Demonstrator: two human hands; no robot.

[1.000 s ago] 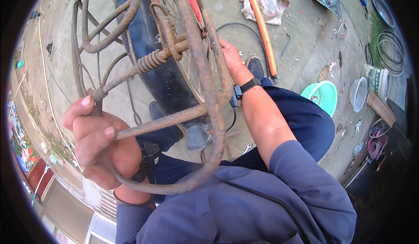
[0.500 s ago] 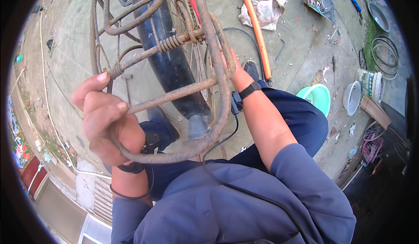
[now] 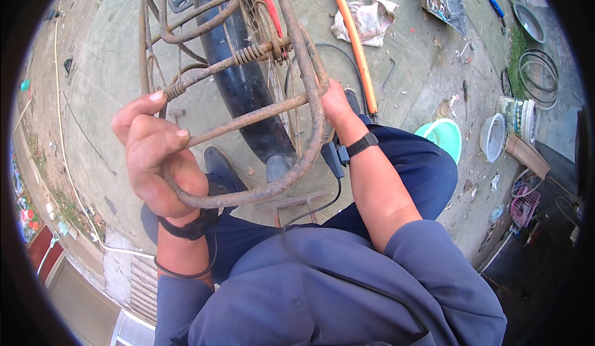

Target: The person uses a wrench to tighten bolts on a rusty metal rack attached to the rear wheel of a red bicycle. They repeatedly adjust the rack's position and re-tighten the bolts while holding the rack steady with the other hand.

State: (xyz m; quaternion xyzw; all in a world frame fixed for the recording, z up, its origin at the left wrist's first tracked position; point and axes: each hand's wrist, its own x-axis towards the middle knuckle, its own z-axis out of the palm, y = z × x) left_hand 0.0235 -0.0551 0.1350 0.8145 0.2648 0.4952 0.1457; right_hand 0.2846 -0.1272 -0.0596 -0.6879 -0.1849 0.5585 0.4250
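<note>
at eight o'clock, with the rusty rack (image 3: 248, 120) as the dial's middle and twelve pointing away from the person, the left hand (image 3: 149, 157) is clenched round the rack's corner, its fingertips on the ends of two crossbars. near three o'clock the right hand (image 3: 336, 102) is against the far rail; its fingers are hidden there, so i cannot tell whether they grip anything.

the rack sits right over the dark mudguard (image 3: 245, 98), which runs up toward twelve, and a coiled spring (image 3: 248, 55) is wound on its upper rod. i'd call it work under way: rack and spring look put together, but how they join lower down is out of my sight, so what is finished or left i can't judge.

as for hindrances, the rail blocks my view of those fingers, and a black cable (image 3: 347, 278) trails at five o'clock across the person's shirt. at two o'clock an orange pump (image 3: 356, 42) lies close by, overlapping a whitish rag (image 3: 381, 14), with a tool tray (image 3: 457, 19) beyond. a bent hex key (image 3: 389, 73) lies between two and three; farther out at three are a green basin (image 3: 445, 136), then a pale grey one.
</note>
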